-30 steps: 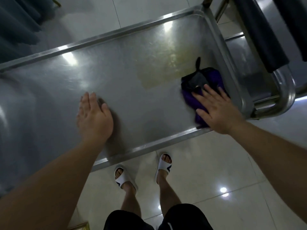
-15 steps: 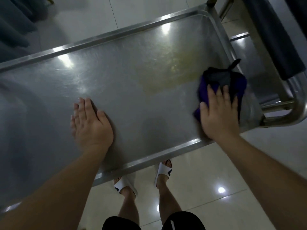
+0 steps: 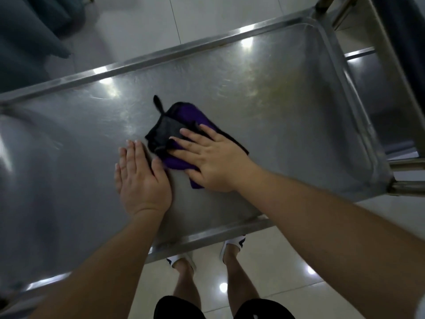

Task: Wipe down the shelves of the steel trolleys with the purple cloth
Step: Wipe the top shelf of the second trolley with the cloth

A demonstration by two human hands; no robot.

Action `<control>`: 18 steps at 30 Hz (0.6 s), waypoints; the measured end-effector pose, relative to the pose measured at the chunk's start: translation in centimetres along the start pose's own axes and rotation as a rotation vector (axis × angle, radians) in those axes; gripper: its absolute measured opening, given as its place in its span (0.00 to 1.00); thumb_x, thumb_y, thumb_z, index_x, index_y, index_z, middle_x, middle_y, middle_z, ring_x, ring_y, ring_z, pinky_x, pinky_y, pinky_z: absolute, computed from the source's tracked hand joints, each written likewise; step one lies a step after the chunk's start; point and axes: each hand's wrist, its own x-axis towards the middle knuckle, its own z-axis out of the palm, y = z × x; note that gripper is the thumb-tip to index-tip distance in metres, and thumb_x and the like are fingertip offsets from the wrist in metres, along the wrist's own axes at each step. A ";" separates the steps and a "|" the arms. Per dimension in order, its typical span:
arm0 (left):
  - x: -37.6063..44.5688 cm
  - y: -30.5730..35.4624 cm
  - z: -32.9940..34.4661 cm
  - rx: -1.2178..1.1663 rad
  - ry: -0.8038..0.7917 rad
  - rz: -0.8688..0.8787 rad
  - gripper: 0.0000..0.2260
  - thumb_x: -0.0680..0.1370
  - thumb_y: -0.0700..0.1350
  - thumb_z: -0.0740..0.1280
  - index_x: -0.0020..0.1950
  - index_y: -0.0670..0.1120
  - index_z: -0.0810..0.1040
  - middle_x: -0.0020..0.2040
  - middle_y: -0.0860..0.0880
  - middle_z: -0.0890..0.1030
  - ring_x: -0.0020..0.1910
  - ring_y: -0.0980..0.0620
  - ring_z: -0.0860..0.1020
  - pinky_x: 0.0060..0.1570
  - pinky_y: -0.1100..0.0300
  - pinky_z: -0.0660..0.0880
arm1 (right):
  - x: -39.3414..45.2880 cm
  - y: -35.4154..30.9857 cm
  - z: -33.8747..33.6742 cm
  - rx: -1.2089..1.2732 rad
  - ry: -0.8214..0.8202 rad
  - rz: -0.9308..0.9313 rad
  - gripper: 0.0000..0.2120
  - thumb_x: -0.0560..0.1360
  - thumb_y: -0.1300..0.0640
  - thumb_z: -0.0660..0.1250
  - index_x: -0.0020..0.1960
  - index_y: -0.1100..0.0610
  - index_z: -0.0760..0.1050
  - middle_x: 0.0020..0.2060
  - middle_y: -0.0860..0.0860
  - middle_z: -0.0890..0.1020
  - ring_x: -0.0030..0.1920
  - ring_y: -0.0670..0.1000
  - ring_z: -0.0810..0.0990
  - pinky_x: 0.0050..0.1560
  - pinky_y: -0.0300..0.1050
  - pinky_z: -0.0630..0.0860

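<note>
Cloth, folded purple with black edging [image 3: 184,134], swept from right edge to frame centre under my flat right hand [image 3: 213,162]; flat left hand [image 3: 140,176] braces steel trolley shelf [image 3: 287,107]; left half unwiped.

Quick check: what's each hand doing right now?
Left hand: open, flat on the shelf.
Right hand: open, pressing the cloth.

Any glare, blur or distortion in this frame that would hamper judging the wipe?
Head view: ceiling lights glare off the steel shelf and floor tiles; wide-angle bending curves the shelf rims; slight motion blur softens the purple cloth under the right hand; the left hand is sharp enough.
</note>
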 end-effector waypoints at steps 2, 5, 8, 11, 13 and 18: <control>0.0 0.0 0.0 0.010 -0.007 0.004 0.31 0.84 0.58 0.47 0.87 0.49 0.56 0.87 0.51 0.55 0.86 0.52 0.49 0.83 0.51 0.44 | -1.8 3.0 -0.4 0.016 0.046 0.104 0.30 0.82 0.40 0.51 0.82 0.46 0.59 0.82 0.47 0.60 0.83 0.49 0.52 0.82 0.56 0.46; 0.0 -0.1 -0.1 0.025 -0.017 0.015 0.32 0.84 0.59 0.47 0.87 0.48 0.56 0.87 0.49 0.54 0.86 0.51 0.49 0.83 0.51 0.44 | -5.6 9.5 -1.1 0.035 0.040 0.344 0.32 0.80 0.39 0.49 0.82 0.48 0.62 0.80 0.52 0.65 0.82 0.52 0.57 0.81 0.56 0.47; 0.0 -0.2 -0.2 0.038 -0.022 0.020 0.32 0.84 0.59 0.47 0.87 0.47 0.55 0.87 0.49 0.54 0.86 0.51 0.49 0.83 0.51 0.44 | -10.4 15.9 -1.3 0.086 0.056 0.672 0.34 0.80 0.38 0.44 0.83 0.50 0.58 0.81 0.55 0.64 0.82 0.54 0.54 0.81 0.58 0.46; 0.0 -0.1 -0.1 0.056 -0.021 0.012 0.32 0.84 0.59 0.47 0.87 0.47 0.54 0.87 0.48 0.54 0.86 0.50 0.49 0.84 0.49 0.45 | -12.5 18.5 -1.1 0.104 0.128 0.961 0.33 0.81 0.40 0.44 0.84 0.49 0.53 0.81 0.57 0.61 0.83 0.55 0.51 0.81 0.61 0.44; 0.0 -0.1 0.0 0.058 -0.018 0.010 0.32 0.85 0.59 0.48 0.87 0.47 0.54 0.87 0.48 0.54 0.86 0.49 0.49 0.83 0.49 0.44 | -11.1 17.5 -0.9 0.118 0.174 1.118 0.32 0.82 0.41 0.45 0.84 0.50 0.52 0.82 0.57 0.60 0.83 0.56 0.50 0.81 0.63 0.43; 0.0 0.1 0.0 0.071 -0.011 -0.004 0.32 0.85 0.60 0.48 0.87 0.46 0.55 0.87 0.48 0.55 0.86 0.49 0.50 0.83 0.50 0.45 | -3.2 9.2 -0.7 0.189 0.228 1.214 0.32 0.82 0.43 0.50 0.84 0.53 0.55 0.81 0.57 0.61 0.83 0.58 0.52 0.80 0.66 0.47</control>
